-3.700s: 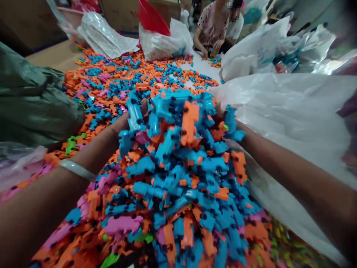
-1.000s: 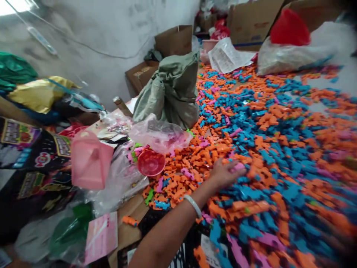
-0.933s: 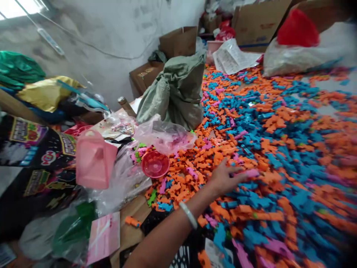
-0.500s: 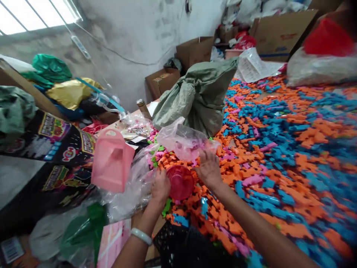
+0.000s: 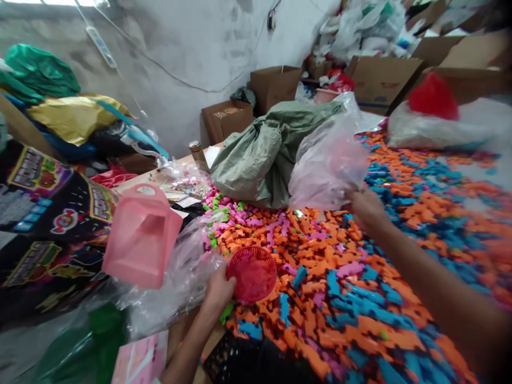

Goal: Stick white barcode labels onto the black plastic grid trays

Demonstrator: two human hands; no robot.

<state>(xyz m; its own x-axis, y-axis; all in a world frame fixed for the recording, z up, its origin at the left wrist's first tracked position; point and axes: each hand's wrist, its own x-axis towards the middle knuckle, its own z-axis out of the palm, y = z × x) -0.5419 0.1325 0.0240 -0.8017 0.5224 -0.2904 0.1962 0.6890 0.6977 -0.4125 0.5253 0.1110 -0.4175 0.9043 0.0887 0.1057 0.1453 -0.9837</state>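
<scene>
My left hand [image 5: 219,290] grips the near left rim of a small round red plastic basket [image 5: 253,273], which looks empty and tilts toward me over the pile. Out to the right, my right hand [image 5: 366,209] is closed on the lower edge of a thin translucent pinkish plastic bag [image 5: 326,165], lifted in front of a grey-green sack [image 5: 256,160]. Beneath both hands spread many small plastic toy pieces [image 5: 316,266], mostly orange and blue, with some pink and green. They look like little vehicle shapes.
A pink plastic scoop [image 5: 140,234] rests on clear plastic bags [image 5: 180,282] at left. Beside it lies a black printed bag [image 5: 48,213]. A steel flask [image 5: 197,153] stands near the sack. Cardboard boxes [image 5: 386,77] line the back, and a red scoop-like thing [image 5: 434,98] sits at far right.
My right hand has moved right and up, drawing the plastic bag off the pile toward the sack's right side. My left hand keeps hold of the basket. The view has shifted somewhat right.
</scene>
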